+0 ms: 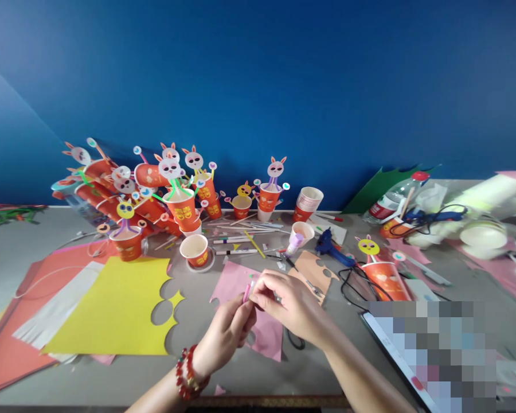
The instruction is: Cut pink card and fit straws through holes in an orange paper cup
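My left hand [230, 324], with red bead bracelets at the wrist, is closed on a small pink strip [246, 293] that pokes up from the fingertips. My right hand [284, 298] meets it from the right, thumb and fingers pinched together. A pale bit shows at those fingertips, too small to name. Both hands are above a cut sheet of pink paper [269, 338]. Just beyond lie a piece of peach paper [303, 267] with round cut-outs and a pair of scissors [312, 285], partly behind my right hand.
Yellow paper [116, 304] with round cut-outs lies left. Paper-cup figures with rabbit faces crowd the back left; an orange cup [194, 252] stands nearer. A blue glue gun [333, 248] with a black cord, another cup figure [382, 278], a tablet [395, 355] and a bottle [393, 198] occupy the right.
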`<state>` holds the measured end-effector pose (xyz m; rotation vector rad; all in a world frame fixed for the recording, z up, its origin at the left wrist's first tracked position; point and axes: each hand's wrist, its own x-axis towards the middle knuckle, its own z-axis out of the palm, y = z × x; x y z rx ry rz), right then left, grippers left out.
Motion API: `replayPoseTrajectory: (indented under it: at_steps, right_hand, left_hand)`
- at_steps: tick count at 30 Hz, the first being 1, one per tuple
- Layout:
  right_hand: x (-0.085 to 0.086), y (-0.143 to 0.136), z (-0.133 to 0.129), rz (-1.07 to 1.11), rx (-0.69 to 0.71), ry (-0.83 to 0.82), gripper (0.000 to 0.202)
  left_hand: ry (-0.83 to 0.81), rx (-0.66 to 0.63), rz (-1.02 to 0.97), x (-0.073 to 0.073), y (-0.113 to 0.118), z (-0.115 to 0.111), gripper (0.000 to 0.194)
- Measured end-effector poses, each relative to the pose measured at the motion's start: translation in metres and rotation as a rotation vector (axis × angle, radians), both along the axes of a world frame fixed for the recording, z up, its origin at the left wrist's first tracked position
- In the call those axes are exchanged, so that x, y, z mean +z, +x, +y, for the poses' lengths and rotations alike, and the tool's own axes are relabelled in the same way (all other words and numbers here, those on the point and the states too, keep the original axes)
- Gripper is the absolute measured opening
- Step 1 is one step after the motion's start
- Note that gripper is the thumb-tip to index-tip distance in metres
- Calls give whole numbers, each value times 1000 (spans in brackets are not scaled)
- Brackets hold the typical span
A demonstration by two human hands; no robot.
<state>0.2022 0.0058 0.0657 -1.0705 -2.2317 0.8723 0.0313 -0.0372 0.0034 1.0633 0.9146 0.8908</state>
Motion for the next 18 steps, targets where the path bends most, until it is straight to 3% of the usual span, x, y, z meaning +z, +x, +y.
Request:
replayPoseTrajectory:
  at_steps: [9, 18]
  right_hand:
    - [-1, -7, -3, -67, -75, 123, 15]
    - [-3, -13, -9, -154, -150, 243, 16]
  left_hand:
    - [102, 35, 155, -4, 0, -1, 39]
    - [139, 34, 162, -3, 0, 1, 38]
